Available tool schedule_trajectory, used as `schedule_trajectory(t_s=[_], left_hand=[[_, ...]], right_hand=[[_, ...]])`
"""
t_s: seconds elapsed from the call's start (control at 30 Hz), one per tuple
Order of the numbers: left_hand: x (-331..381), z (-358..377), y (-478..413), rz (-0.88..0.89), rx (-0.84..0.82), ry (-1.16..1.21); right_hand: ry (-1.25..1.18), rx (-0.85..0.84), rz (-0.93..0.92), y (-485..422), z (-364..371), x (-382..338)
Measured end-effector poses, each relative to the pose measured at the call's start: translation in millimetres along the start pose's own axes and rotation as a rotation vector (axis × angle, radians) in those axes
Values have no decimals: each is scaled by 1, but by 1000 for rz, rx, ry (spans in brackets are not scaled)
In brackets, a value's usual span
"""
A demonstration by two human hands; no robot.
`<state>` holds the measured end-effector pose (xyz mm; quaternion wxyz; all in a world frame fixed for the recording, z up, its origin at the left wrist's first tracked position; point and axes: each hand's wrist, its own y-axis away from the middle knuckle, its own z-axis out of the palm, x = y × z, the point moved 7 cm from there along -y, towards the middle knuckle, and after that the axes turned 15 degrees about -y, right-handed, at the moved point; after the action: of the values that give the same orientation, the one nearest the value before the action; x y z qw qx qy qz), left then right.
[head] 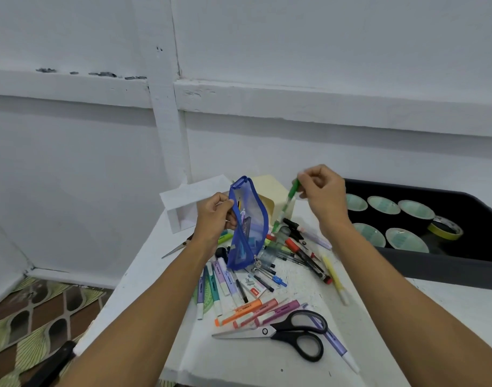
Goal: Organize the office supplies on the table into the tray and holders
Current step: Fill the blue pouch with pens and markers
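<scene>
Left hand (214, 216) gripping blue mesh pouch (249, 224) upright at frame centre, right hand (321, 191) pinching green pen (288, 202) just right of it, markers (256, 311) and scissors (292, 332) scattered on counter (166, 275) below, dark tray (445, 263) at right

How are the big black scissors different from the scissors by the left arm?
The black-handled steel scissors lie near the front in full view; the slim grey scissors lie farther back, handles partly behind the left arm. The black-handled pair rests on a purple pen; the slim pair lies on bare table. Both are closed, pointing left.

black tray (462, 263) cropped, green pen (288, 203) blurred
</scene>
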<state>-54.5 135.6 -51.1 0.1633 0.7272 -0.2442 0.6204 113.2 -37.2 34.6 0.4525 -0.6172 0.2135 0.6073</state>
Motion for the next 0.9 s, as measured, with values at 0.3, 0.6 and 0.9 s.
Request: schedule_trajectory(t_s=[0.3,0.6,0.9], left_hand=[[1,-5,2,-23,15,57],[-7,-23,1,-68,70,66],[-1,-15,1,-51,45,108]], right_hand=[[187,-191,279,21,42,63],[1000,-760,365,63,23,127],[1125,-820,348,68,11,128]])
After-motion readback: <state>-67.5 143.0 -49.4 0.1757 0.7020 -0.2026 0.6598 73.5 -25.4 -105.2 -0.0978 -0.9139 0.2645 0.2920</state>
